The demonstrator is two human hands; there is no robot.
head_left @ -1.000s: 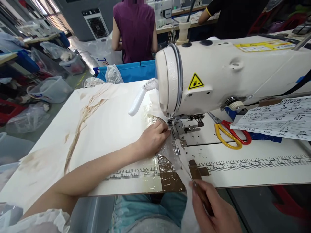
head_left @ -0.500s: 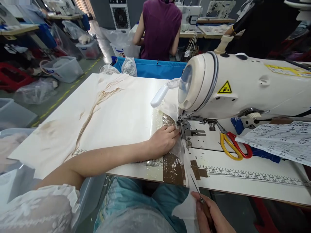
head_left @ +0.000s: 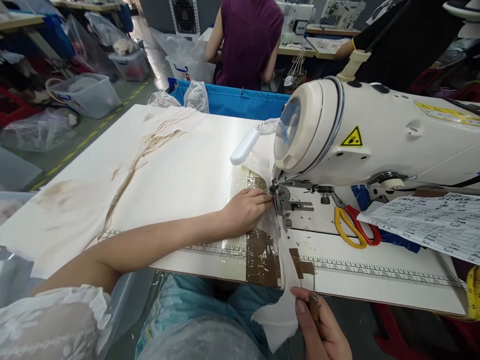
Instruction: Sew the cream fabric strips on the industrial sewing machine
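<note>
My left hand (head_left: 245, 212) rests beside the needle area (head_left: 275, 189) of a white sewing machine (head_left: 382, 135), its bent fingertips closed on the edge of a thin white fabric strip (head_left: 287, 267). From there the strip runs toward me and hangs over the table's front edge. Below that edge, my right hand (head_left: 324, 330) is wrapped around an awl (head_left: 314, 306) with a wooden handle and a thin metal spike pointing up. The right thumb and forefinger also touch the strip's edge. Brown tape (head_left: 264, 255) covers the tabletop under my left wrist.
Yellow-and-red scissors (head_left: 356, 227) and written paper sheets (head_left: 427, 222) lie right of the needle. A white-handled tool (head_left: 244, 146) lies behind my left hand. Beige fabric strips (head_left: 131, 175) trail across the white table (head_left: 191, 175). A person in purple (head_left: 249, 42) sits beyond the blue bin (head_left: 228, 100).
My right hand has turned the awl from slanting across the fabric to nearly upright. The strip's hanging end has swung left. The whole view has shifted slightly; my left hand stays by the needle.
</note>
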